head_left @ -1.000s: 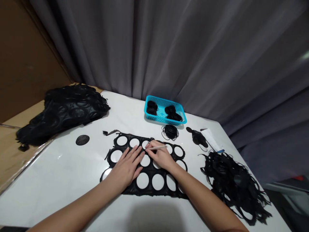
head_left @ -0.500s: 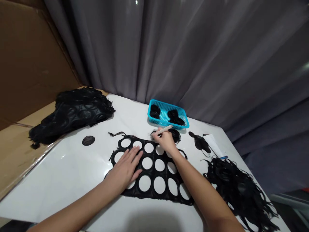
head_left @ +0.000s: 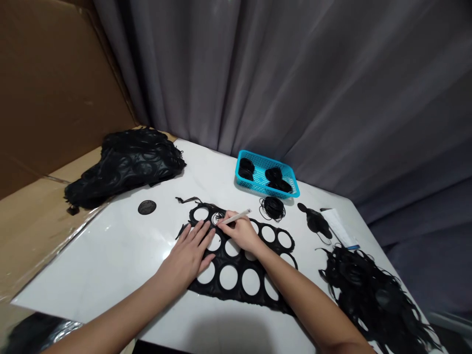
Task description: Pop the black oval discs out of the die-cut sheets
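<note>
A black rubbery sheet [head_left: 236,263] with rows of round holes lies flat on the white table. My left hand [head_left: 189,253] rests on its left part, palm down with fingers stretched. My right hand [head_left: 241,233] grips a pale pen-shaped tool [head_left: 237,216], its upper end pointing right. The tool's working tip is hidden by my fingers, beside a hole in the sheet's top row. Some thin black strands [head_left: 218,216] show in that hole. Just beyond the sheet sits a loose bundle of thin black rings [head_left: 273,209].
A blue basket [head_left: 260,174] with black bundles stands at the back. Folded black sheets [head_left: 136,162] are heaped at left, near a black disc [head_left: 147,207]. At right lie tangled black scraps [head_left: 372,295], a flat dark piece [head_left: 316,220] and white paper [head_left: 337,227]. A grey curtain [head_left: 295,88] hangs behind.
My right hand has moved left with the tool, from the ring bundle to the sheet's top row near my left hand. The left hand stays flat; the view has shifted slightly.
</note>
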A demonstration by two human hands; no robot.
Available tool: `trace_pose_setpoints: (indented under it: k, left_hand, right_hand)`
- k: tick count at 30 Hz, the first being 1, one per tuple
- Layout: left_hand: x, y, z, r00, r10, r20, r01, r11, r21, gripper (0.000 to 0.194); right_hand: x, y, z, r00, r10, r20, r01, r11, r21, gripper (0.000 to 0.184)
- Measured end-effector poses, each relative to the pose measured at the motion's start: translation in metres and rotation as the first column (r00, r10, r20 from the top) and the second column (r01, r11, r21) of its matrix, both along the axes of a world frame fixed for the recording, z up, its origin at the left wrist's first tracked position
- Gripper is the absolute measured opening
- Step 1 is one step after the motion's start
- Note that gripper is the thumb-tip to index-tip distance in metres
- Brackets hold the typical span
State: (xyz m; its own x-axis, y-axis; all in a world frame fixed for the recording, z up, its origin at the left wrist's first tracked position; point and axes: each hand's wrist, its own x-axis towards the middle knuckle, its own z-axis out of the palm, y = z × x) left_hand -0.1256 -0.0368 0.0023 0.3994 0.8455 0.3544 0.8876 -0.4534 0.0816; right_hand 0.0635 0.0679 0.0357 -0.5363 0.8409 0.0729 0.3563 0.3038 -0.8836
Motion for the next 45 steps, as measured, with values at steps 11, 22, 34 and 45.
trace_pose_setpoints:
  k: [11,22,34,45]
  left_hand:
    - [0.0,0.0,-0.001,1.0,0.015,-0.02,-0.014,1.0,0.016,0.053]
    - [0.001,-0.002,0.0,1.0,0.025,0.005,-0.025,1.0,0.002,0.052]
    - [0.002,-0.002,-0.004,0.999,0.043,0.026,-0.041,0.998,-0.043,0.052]
    - [-0.001,-0.006,0.001,0.996,0.094,-0.001,-0.094,0.994,-0.059,0.054]
  right_hand:
    - [0.003,-0.006,-0.003,0.99,0.102,0.095,-0.127,0.942,0.312,0.016]
    - [0.006,0.002,-0.008,1.0,0.025,0.015,-0.026,0.995,0.093,0.012]
    - [0.012,0.006,-0.007,0.921,0.099,0.376,-0.307,0.779,0.547,0.015]
    - [-0.002,0.071,0.027,0.956,-0.285,0.076,0.252,0.923,0.29,0.022]
